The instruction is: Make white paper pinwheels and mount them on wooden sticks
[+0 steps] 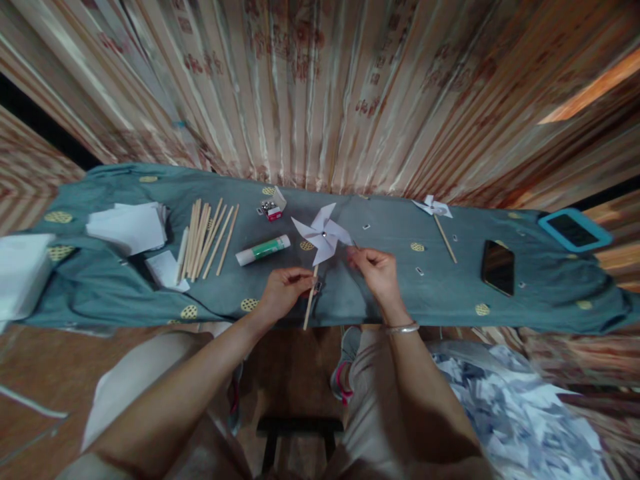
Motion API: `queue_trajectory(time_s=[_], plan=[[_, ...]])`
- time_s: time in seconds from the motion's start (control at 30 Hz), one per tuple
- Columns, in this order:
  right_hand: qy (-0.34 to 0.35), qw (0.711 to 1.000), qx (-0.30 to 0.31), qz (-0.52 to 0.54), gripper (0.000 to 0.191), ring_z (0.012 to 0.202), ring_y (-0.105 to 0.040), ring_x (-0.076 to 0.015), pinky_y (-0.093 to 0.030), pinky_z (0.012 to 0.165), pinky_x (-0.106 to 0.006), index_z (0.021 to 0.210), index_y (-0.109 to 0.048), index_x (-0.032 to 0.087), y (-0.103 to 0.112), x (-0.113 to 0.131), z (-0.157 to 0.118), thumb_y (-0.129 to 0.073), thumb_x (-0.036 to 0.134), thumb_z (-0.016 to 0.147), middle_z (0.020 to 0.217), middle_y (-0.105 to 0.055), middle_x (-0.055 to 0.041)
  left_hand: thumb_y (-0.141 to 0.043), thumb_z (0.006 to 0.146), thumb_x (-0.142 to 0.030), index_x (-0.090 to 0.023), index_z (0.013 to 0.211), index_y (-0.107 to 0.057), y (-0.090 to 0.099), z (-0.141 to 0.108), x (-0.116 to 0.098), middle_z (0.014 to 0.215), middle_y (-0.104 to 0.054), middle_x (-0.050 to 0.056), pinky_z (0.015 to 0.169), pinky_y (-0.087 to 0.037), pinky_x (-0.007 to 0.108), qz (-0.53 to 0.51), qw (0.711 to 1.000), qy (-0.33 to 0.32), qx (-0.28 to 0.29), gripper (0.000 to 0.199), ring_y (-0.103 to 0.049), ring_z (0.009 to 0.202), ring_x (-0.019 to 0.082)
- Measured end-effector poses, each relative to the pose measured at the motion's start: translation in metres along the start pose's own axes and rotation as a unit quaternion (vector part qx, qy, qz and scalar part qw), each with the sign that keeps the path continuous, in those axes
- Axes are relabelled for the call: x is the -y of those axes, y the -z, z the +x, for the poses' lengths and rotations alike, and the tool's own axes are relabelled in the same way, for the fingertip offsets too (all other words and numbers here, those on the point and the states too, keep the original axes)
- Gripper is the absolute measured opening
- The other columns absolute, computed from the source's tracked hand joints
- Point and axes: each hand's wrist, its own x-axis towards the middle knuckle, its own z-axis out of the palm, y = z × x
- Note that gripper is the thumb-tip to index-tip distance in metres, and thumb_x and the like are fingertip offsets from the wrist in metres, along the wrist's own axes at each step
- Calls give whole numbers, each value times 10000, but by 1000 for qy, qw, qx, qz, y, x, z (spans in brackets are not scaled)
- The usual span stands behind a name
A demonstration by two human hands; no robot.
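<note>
A white paper pinwheel [324, 235] on a thin wooden stick is held over the near middle of the cloth-covered table. My left hand [287, 292] pinches its stick [309, 310] below the blades. At the tip of the right-hand blade, the fingers of my right hand [374, 267] are closed together; they appear to grip that blade's edge. A pin head shows at the pinwheel's centre. Left of it lies a green and white glue stick [263, 250]. Behind that stands a small open red and white box of pins [273, 208].
Wooden sticks [205, 240] and stacked white paper [127, 228] lie to the left. Rightward are another pinwheel [433, 207], a black phone [498, 267] and a blue-framed device [575, 229]. Paper scraps [520, 407] fill a bag below right. A curtain [310, 87] hangs behind the table [390, 293].
</note>
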Motion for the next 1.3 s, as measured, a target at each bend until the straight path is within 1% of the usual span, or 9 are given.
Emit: queue_trajectory(time_s=[0.1, 0.2, 0.27, 0.4, 0.53, 0.7, 0.83, 1.1, 1.3], plan=[[7, 996, -78, 42, 392, 565, -525, -114, -417, 623, -269, 539, -670, 209, 10, -3, 8, -785, 562, 666, 558, -624, 27, -831, 548, -316, -147, 682, -751, 0, -2, -1, 582, -678, -8, 577, -499, 224, 6, 1000, 7, 14, 230, -599, 553, 114], [-3, 992, -107, 64, 333, 596, -529, -116, -426, 633, -268, 657, -722, 213, 13, -6, 16, -821, 529, 622, 599, -629, 32, -829, 549, -289, -148, 664, -745, -1, -4, -2, 580, -679, -10, 568, -494, 217, 4, 999, 21, 30, 200, -596, 541, 106], [-19, 992, -97, 81, 340, 620, -542, -118, -438, 652, -270, 699, -731, 213, 12, -7, 19, -829, 525, 607, 629, -643, 29, -829, 546, -271, -149, 649, -738, -2, -5, -2, 567, -671, -14, 552, -485, 212, 2, 999, 30, 36, 184, -589, 523, 101], [-65, 988, -37, 134, 343, 622, -552, -113, -451, 667, -266, 687, -723, 211, 7, -7, 21, -836, 521, 593, 634, -654, 31, -821, 555, -251, -142, 635, -730, -2, -4, -1, 544, -656, -17, 534, -472, 206, 5, 998, 33, 45, 163, -574, 495, 92], [-79, 982, -3, 172, 340, 567, -495, -89, -423, 596, -237, 610, -703, 209, 3, -2, 20, -859, 508, 569, 576, -621, 46, -816, 580, -250, -139, 651, -733, -1, -4, 1, 553, -658, -14, 542, -477, 212, 13, 998, 32, 45, 156, -579, 500, 97], [-115, 975, 15, 192, 393, 570, -523, -99, -446, 567, -232, 603, -696, 220, 0, 2, 18, -894, 542, 497, 574, -631, 44, -813, 602, -240, -138, 660, -741, 0, -4, 0, 553, -663, -11, 547, -475, 205, 16, 998, 32, 50, 137, -582, 512, 96], [-123, 974, 31, 188, 409, 545, -505, -101, -443, 554, -240, 586, -678, 221, -1, 3, 17, -887, 563, 508, 545, -610, 41, -812, 608, -223, -141, 655, -742, -1, -4, -1, 550, -664, -12, 550, -478, 205, 17, 998, 38, 45, 117, -584, 518, 99], [-156, 963, 31, 219, 414, 540, -502, -86, -437, 545, -221, 605, -693, 222, -1, 4, 16, -911, 541, 456, 565, -621, 47, -801, 604, -192, -141, 643, -743, -2, -5, -1, 537, -665, -11, 538, -472, 192, 5, 999, 42, 30, 87, -576, 509, 89], [-149, 966, 42, 207, 368, 511, -465, -85, -367, 497, -228, 645, -706, 224, -3, 4, 16, -893, 498, 483, 554, -609, 45, -831, 580, -227, -141, 650, -738, -1, -4, 0, 548, -668, -9, 553, -490, 205, 6, 999, 44, 31, 144, -589, 520, 99]])
